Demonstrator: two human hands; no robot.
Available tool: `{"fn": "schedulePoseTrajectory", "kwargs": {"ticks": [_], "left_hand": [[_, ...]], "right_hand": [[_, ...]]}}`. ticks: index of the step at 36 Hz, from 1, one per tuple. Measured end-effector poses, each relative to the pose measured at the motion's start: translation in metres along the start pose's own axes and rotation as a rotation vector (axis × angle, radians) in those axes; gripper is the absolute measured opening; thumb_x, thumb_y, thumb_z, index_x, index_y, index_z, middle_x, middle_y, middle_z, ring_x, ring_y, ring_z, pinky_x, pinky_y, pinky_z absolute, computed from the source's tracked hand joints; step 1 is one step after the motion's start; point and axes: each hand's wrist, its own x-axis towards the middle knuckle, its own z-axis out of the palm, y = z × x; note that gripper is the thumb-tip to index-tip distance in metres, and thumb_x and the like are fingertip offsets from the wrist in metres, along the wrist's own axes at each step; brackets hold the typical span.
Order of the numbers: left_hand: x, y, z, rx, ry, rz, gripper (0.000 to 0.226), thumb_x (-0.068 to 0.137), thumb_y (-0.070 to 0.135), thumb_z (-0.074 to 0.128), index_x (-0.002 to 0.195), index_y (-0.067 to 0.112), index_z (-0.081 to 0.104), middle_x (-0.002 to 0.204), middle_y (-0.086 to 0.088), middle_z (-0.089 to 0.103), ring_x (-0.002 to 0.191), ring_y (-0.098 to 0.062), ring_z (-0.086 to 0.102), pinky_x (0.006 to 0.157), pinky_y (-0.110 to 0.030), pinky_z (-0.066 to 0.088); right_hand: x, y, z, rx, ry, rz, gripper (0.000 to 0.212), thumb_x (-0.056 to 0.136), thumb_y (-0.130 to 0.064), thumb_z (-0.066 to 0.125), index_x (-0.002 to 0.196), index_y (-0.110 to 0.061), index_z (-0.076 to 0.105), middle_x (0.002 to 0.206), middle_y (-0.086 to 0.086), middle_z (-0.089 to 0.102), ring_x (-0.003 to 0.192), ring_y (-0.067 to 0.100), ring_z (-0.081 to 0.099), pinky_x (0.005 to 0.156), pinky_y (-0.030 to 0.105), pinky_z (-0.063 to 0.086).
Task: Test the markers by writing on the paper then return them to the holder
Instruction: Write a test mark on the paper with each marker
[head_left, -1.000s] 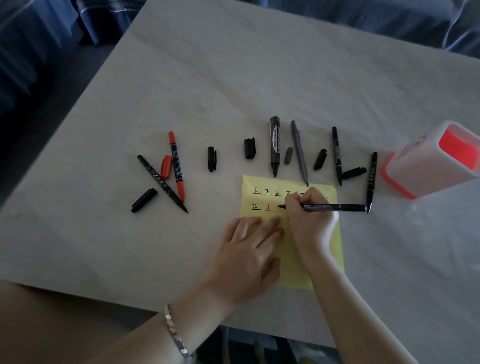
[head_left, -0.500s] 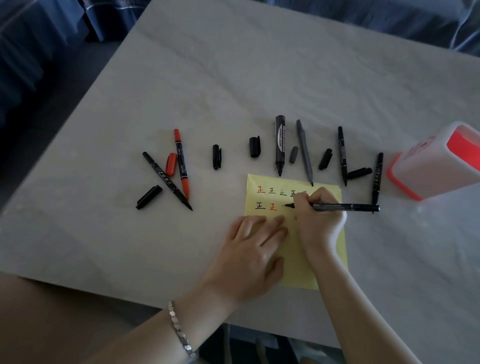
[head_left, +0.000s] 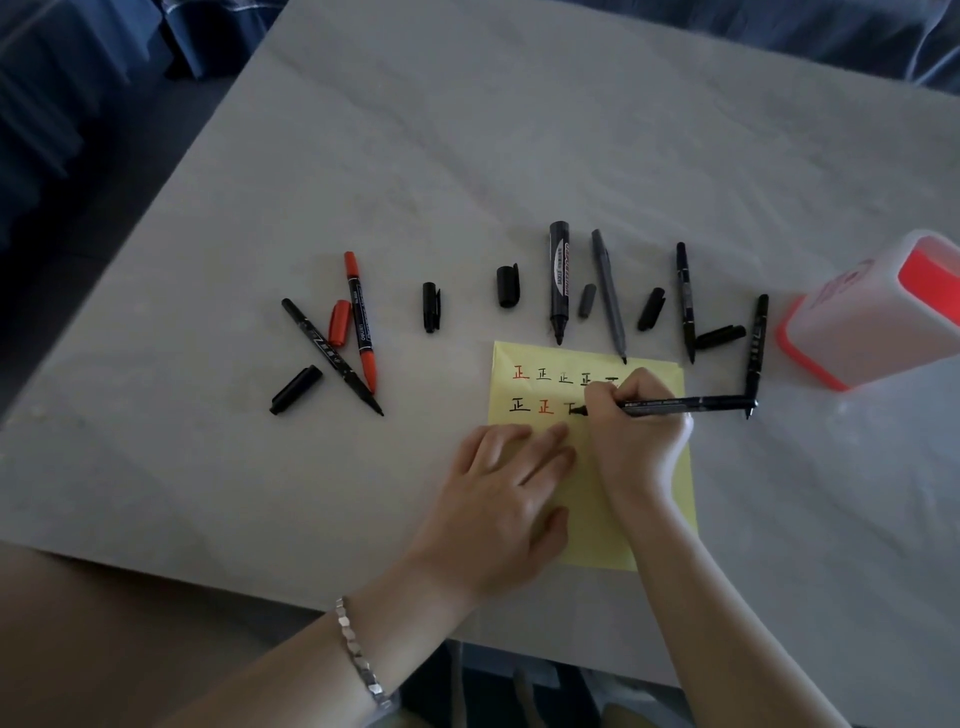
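A yellow paper (head_left: 670, 499) lies on the grey table (head_left: 467, 156), with red and black characters in two rows. My right hand (head_left: 636, 431) grips a thin black marker (head_left: 685, 404), its tip on the second row. My left hand (head_left: 498, 499) presses flat on the paper's lower left. Uncapped markers lie above: a thick black marker (head_left: 559, 280), a grey pen (head_left: 609, 296), two thin black markers (head_left: 684, 301) (head_left: 756, 348). At left a red marker (head_left: 360, 322) and a black marker (head_left: 330, 356) cross. The white-and-red holder (head_left: 872, 317) lies on its side at right.
Loose caps are scattered among the markers: a red cap (head_left: 339, 322), black caps (head_left: 295, 389) (head_left: 431, 306) (head_left: 507, 286) (head_left: 651, 308) (head_left: 719, 336) and a grey cap (head_left: 587, 300). The table's near edge runs just below my wrists. Dark blue fabric lies beyond the far edges.
The marker tip has drawn new black strokes of a third character in the second row. My left hand has stayed pressed on the paper.
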Motion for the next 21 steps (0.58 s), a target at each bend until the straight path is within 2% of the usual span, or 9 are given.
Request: {"fn": "schedulePoseTrajectory", "kwargs": {"ticks": [8,15,21], "left_hand": [[0.0004,-0.0011,-0.0012,0.002,-0.026,-0.016,0.045,0.078,0.038,0.050,0.115,0.017,0.063,0.130,0.002,0.058,0.114,-0.021,0.043,0.099,-0.033,0.028],[0.0007,-0.0002,-0.0013,-0.001,-0.019,-0.009,0.045,0.078,0.038,0.049,0.114,0.016,0.064,0.128,0.001,0.059,0.112,-0.022,0.043,0.098,-0.033,0.028],[0.0014,-0.0003,-0.0022,-0.004,-0.014,-0.008,0.045,0.078,0.037,0.049,0.114,0.016,0.064,0.128,0.001,0.059,0.112,-0.021,0.043,0.097,-0.033,0.029]], "right_hand": [[0.0008,0.0019,0.0016,0.005,0.034,-0.001,0.046,0.070,0.003,0.058,0.046,-0.019,0.026,0.036,-0.008,0.035,0.041,0.005,0.026,0.042,0.014,0.022],[0.0004,-0.0002,0.0008,0.014,-0.013,0.000,0.042,0.072,0.002,0.060,0.046,-0.015,0.032,0.036,-0.009,0.036,0.041,0.004,0.033,0.042,0.011,0.028],[0.0005,0.0003,0.0007,0.001,-0.020,-0.003,0.044,0.070,0.004,0.059,0.045,-0.017,0.029,0.036,-0.008,0.034,0.041,0.005,0.031,0.042,0.012,0.027]]}}
